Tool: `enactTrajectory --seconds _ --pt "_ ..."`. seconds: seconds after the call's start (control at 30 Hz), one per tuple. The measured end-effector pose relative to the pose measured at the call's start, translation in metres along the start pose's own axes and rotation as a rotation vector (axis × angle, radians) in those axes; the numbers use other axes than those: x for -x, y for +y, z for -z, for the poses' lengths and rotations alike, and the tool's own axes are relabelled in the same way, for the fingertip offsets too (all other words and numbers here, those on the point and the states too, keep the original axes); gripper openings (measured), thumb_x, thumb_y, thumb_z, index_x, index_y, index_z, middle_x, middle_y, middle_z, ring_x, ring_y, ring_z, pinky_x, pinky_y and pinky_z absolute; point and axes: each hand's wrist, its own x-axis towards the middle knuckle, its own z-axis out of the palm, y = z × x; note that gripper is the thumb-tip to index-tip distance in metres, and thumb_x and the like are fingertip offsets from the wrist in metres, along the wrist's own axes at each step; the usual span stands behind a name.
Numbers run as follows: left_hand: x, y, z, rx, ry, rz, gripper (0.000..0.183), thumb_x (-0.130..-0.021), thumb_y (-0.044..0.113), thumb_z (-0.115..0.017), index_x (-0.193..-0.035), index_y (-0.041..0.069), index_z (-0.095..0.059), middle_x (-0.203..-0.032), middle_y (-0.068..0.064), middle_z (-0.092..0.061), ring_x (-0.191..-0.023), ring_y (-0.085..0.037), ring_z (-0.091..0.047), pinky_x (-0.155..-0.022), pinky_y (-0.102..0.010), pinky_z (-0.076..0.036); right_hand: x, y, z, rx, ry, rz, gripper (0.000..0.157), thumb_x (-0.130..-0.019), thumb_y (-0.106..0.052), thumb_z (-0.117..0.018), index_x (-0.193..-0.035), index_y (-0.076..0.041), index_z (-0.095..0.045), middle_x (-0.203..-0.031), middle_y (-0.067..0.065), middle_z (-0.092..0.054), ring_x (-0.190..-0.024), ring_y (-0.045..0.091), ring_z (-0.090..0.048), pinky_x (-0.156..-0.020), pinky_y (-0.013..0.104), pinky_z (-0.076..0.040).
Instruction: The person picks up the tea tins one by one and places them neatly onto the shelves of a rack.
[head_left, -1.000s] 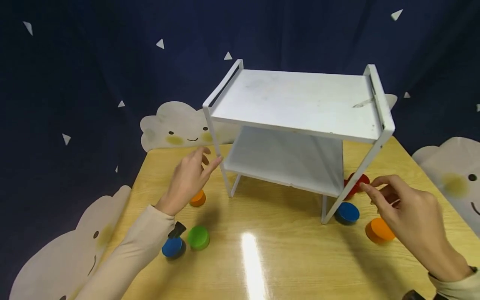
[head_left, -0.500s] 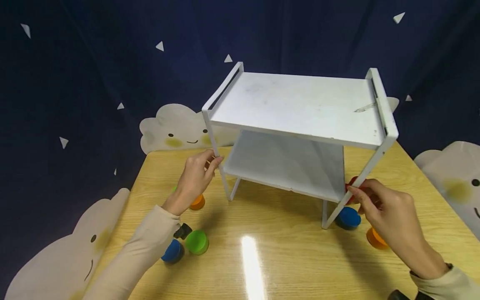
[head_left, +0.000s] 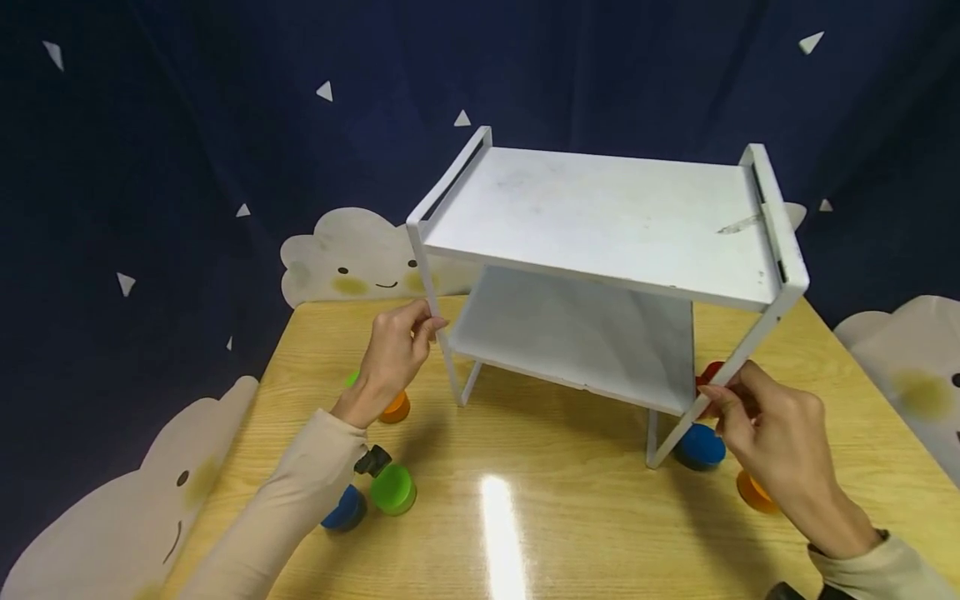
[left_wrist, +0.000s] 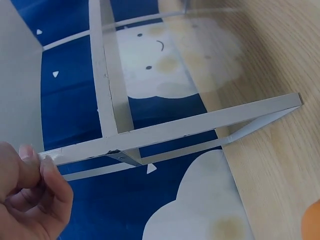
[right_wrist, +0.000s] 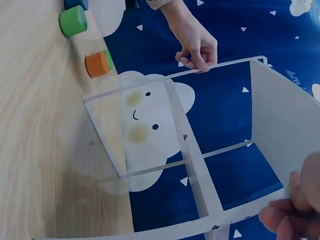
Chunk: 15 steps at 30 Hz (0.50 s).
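A white two-tier shelf rack (head_left: 600,221) with slotted end rails stands on the wooden table. My left hand (head_left: 393,350) pinches its left front leg between thumb and fingers, just above the lower board (head_left: 577,333). On the other side, my right hand (head_left: 783,454) grips the right front leg at about the height of the lower board. The left wrist view shows the left thumb and fingertips closed on the white bar (left_wrist: 150,134). In the right wrist view, part of the right hand (right_wrist: 292,212) is at the frame, its outer side cut off.
Left of the rack are round blocks: orange (head_left: 395,407), green (head_left: 393,490) and blue (head_left: 345,508). A red piece (head_left: 708,373), a blue one (head_left: 701,447) and an orange one (head_left: 753,492) lie by the right leg. A dark blue curtain (head_left: 225,108) hangs behind the table.
Both hands have closed in on the rack and taken hold of its front legs. The right hand moved left and now covers part of the red and orange pieces.
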Motion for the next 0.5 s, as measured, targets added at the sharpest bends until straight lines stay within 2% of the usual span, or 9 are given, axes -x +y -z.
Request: enactTrajectory --seconds 0.2,0.5 --pt "0.002 -0.002 0.003 0.003 0.015 -0.014 0.011 -0.087 -0.011 -0.062 -0.079 -0.004 -0.063 -0.075 -0.014 -0.069 -0.051 -0.014 -0.057 -0.041 -0.023 -0.042 -0.003 0.005 -0.006 0.003 0.025 0.007 0.015 -0.073 0.010 -0.071 -0.080 -0.002 -0.066 -0.059 0.005 -0.066 -0.051 -0.008 -0.054 -0.043 0.012 -0.042" --pt "0.006 -0.002 0.006 -0.010 0.024 0.006 0.010 -0.086 -0.010 -0.064 -0.078 -0.003 -0.064 -0.070 -0.013 -0.067 -0.047 -0.011 -0.052 -0.038 -0.023 -0.039 -0.019 0.023 -0.018 0.069 0.035 0.042 0.015 -0.073 0.008 -0.074 -0.074 -0.002 -0.062 -0.057 0.002 -0.062 -0.047 -0.004 -0.049 -0.042 0.014 -0.039"
